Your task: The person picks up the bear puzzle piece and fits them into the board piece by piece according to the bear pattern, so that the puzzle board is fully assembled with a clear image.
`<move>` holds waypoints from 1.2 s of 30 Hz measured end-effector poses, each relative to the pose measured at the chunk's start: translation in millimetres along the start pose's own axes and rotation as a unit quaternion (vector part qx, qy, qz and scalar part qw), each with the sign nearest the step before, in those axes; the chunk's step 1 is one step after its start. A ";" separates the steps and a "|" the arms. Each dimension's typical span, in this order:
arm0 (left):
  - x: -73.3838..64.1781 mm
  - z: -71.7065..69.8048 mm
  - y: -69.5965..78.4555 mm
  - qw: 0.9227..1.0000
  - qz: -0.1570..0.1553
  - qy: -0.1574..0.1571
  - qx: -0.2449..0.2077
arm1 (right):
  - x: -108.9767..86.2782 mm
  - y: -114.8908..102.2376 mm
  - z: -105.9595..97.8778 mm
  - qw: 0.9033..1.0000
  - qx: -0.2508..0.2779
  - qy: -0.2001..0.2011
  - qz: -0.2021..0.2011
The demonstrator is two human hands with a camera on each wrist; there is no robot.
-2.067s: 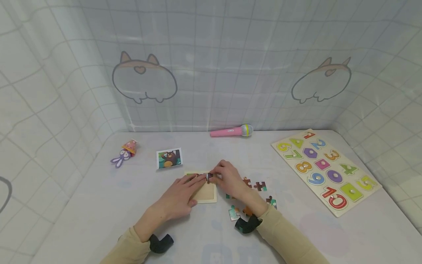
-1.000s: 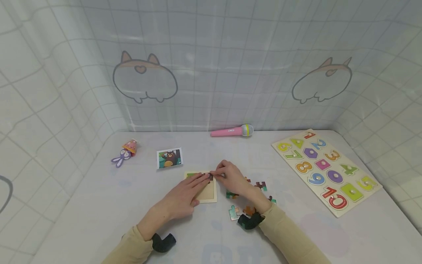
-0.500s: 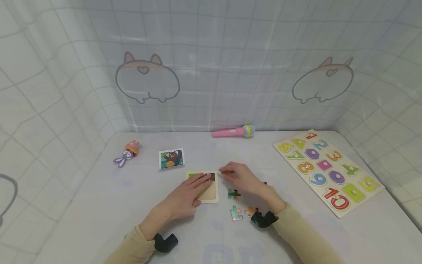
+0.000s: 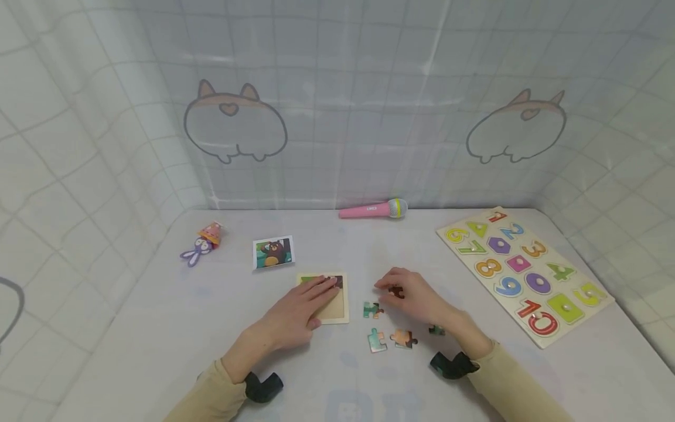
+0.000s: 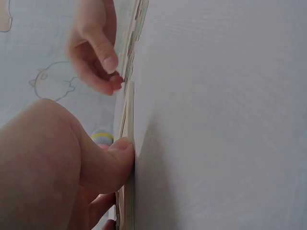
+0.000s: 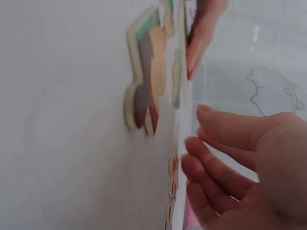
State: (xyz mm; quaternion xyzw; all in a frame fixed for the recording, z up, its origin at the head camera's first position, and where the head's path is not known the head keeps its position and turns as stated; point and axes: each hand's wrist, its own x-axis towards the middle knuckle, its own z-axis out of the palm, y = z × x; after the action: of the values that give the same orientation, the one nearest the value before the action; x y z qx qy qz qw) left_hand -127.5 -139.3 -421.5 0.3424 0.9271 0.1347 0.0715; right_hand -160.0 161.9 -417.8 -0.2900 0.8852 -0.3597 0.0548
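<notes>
My left hand lies with extended fingers across the small wooden puzzle tray. In the left wrist view its thumb rests at the edge of the tray. Under the fingertips, green and dark brown puzzle pieces fill part of the tray's far side. To the right, my right hand hovers with loosely bent fingers over a brown puzzle piece; its fingers are apart and hold nothing in the right wrist view. Nearby lie a green-brown piece, a mint piece and an orange-brown piece.
A bear picture card lies behind the tray. Farther left is a purple rabbit toy; a pink toy microphone lies by the back wall. A number board takes up the right side. Another puzzle piece sits by my right wrist.
My right hand has let go of the dark piece at the tray's far right corner and moved right, over the loose pieces. The left hand has stayed on the tray.
</notes>
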 end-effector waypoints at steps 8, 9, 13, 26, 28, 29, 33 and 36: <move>-1.3 1.5 -2.9 1.000 0.000 0.011 -0.003 | -3.2 2.7 4.5 0.999 -0.011 -0.016 -0.030; -1.2 1.8 -2.8 1.000 0.002 0.013 -0.005 | -3.8 2.7 4.9 0.999 -0.015 -0.021 -0.028; -0.6 2.7 -2.5 1.000 -0.001 0.011 -0.013 | -5.0 3.1 6.2 0.999 -0.026 -0.030 -0.020; -0.7 6.2 -3.8 1.000 -0.012 0.014 -0.026 | -5.3 2.4 8.4 0.998 -0.034 -0.012 -0.044; -0.9 6.6 -3.5 1.000 -0.012 0.017 -0.017 | -5.4 1.4 8.3 0.998 -0.032 -0.018 -0.041; -1.0 6.7 -3.3 1.000 -0.014 0.020 -0.013 | -5.4 0.9 8.3 0.999 -0.032 -0.020 -0.040; -2.3 6.9 -1.6 0.999 -0.024 0.037 0.002 | -5.5 0.2 8.8 0.998 -0.035 -0.023 -0.042; -3.7 7.0 -0.7 0.998 -0.034 0.043 -0.005 | -5.7 0.7 9.5 0.998 -0.039 -0.026 -0.044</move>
State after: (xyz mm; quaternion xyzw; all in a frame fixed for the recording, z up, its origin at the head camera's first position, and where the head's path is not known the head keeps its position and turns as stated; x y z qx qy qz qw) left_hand -123.5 -140.8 -428.2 0.3042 0.9398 0.1511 0.0375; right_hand -152.7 159.7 -425.9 -0.3397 0.8832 -0.3195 0.0508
